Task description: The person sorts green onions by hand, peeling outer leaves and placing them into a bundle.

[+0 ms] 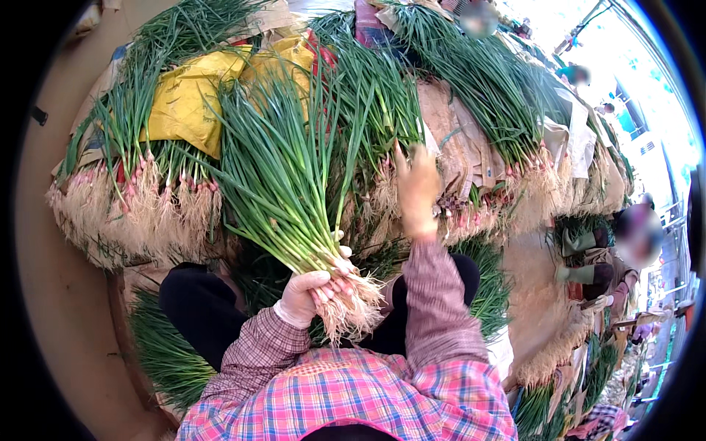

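My left hand (303, 292), in a pale glove, is wrapped round a thick bunch of green onions (290, 191) just above the roots. The long green leaves fan out away from me, and the pinkish bulbs with tan, stringy roots point toward my lap. Further forward and to the right is my right hand (418, 189), in a tan glove and somewhat blurred, with fingers stretched forward and nothing visible in them. It is beside a smaller pile of green onions (386, 110) on the heap and is apart from the held bunch.
Yellow sacking (187, 95) lies over onions at the left of the heap. More onions (478, 81) rest on brown sacking (457, 140) at the right. Bundles (165, 353) lie beside my knees. At the far right a person in green boots (581, 273) is near other onion piles.
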Demonstrator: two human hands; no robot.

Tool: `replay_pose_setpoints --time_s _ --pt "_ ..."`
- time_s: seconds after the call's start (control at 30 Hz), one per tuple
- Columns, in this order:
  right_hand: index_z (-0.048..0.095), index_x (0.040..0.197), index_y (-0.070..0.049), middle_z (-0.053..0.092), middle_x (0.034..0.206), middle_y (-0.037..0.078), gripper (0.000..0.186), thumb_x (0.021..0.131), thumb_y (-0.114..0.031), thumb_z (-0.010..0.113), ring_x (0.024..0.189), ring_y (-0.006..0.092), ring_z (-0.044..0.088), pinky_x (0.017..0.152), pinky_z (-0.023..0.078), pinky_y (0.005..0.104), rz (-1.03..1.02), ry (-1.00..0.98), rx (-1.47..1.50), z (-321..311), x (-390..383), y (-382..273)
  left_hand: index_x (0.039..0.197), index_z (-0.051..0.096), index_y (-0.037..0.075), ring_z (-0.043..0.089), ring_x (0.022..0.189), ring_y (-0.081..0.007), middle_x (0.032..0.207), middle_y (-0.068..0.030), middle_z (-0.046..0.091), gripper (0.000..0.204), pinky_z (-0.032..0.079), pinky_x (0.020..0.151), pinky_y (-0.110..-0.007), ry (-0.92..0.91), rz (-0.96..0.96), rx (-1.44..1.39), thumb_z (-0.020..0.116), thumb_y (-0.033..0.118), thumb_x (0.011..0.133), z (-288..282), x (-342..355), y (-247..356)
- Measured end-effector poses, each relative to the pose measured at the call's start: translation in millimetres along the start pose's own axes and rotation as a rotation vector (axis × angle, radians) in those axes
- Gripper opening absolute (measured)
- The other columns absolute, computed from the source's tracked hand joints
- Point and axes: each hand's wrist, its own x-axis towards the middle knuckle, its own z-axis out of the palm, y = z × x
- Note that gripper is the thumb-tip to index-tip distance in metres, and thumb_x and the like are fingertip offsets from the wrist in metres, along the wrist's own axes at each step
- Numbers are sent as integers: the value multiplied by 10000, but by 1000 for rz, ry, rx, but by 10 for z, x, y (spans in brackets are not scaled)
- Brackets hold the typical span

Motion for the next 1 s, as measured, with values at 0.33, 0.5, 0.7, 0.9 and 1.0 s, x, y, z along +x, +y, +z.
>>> replay_pose_setpoints --time_s 0.33,0.5,0.7,0.9,1.0 --pt "616 872 -24 593 785 24 151 811 -158 647 667 91 540 594 435 222 459 -539 1026 -369 -1046 -352 1209 434 -49 604 966 -312 1056 -216 591 554 477 889 -420 -3 -8 58 561 121 698 -122 54 -79" --pt "477 1177 15 573 861 14 435 847 -230 617 649 73 474 576 398 196 750 -720 1352 -74 -839 -363 1223 409 -73 623 772 -212 924 -199 613 519 479 626 -223 83 -147 149 534 88 746 -102 17 -3" --pt "591 1002 -53 627 783 -8 166 884 -167 565 538 24 465 473 377 163 761 -700 1527 136 -471 -481 1258 396 -59 618 871 -256 1022 -165 601 597 487 801 -323 139 -21 -2 564 74 701 81 66 -72" --pt "572 935 -11 586 741 2 147 909 -137 502 566 74 492 510 416 183 1132 -527 1923 228 -723 -270 1236 384 -88 624 796 -274 942 -168 606 603 494 766 -335 14 -72 17 568 82 687 -102 53 -93" --pt "604 897 -10 605 787 94 164 896 -122 484 628 166 549 598 465 281 248 -782 1209 474 -970 73 1172 449 -41 563 955 -275 1081 -197 533 558 521 769 -401 34 -15 -53 592 94 650 -64 7 -101"
